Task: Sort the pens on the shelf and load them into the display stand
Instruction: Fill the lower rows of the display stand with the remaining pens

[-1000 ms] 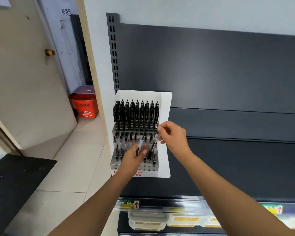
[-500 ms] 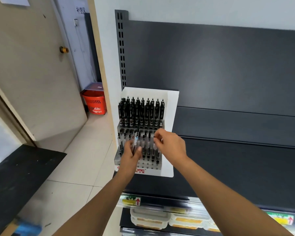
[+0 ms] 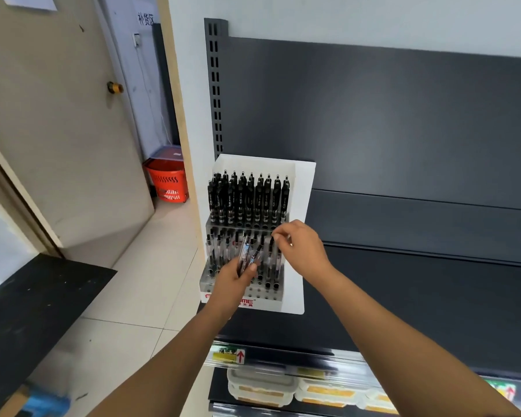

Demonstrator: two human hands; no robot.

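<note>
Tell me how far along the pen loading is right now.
Done: in the display stand, the back row of black pens looks full; the middle row holds clear pens. In hand: the left hand holds a few pens; the right hand pinches a pen at the middle row's right end. Left: those few pens, with front holes empty.

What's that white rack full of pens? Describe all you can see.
The display stand is a white, plastic-looking backboard with clear stepped tiers of holes and red lettering on its base. It stands upright at the dark shelf's left end. Its top tier holds black pens; the middle one clear-barrelled pens; the front holes look mostly empty. The left hand, gripping a few loose pens, hovers before the lower tiers; the right hand pinches a pen by its top at the middle tier's right end.
</note>
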